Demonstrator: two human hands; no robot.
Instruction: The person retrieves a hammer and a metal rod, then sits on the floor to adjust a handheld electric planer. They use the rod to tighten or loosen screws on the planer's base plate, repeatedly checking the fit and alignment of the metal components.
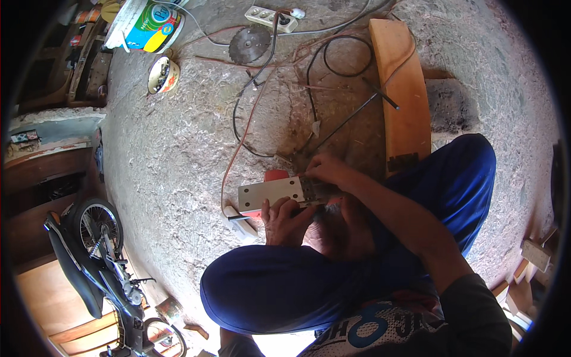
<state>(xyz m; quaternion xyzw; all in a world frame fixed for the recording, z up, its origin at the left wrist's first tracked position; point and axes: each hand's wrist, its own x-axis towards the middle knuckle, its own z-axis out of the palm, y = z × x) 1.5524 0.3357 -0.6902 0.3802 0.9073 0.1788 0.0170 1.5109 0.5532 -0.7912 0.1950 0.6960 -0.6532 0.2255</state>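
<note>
The power tool (264, 195), red-bodied with a flat metal plate facing up, is located at the centre of the scene, just beyond my bent legs (262, 291). My left hand (284, 219) holds the near edge of the tool, fingers laid over the plate. My right hand (327, 170) is positioned at the plate's right end with its fingers drawn close together; I cannot tell whether they grip a small part. To the right, a wooden board (404, 89) extends away along the floor (184, 143). At the far side are a toothed circular blade (249, 45) and a white socket strip (266, 18). A painted bucket (151, 24) stands far left, near a small bowl (172, 80).
</note>
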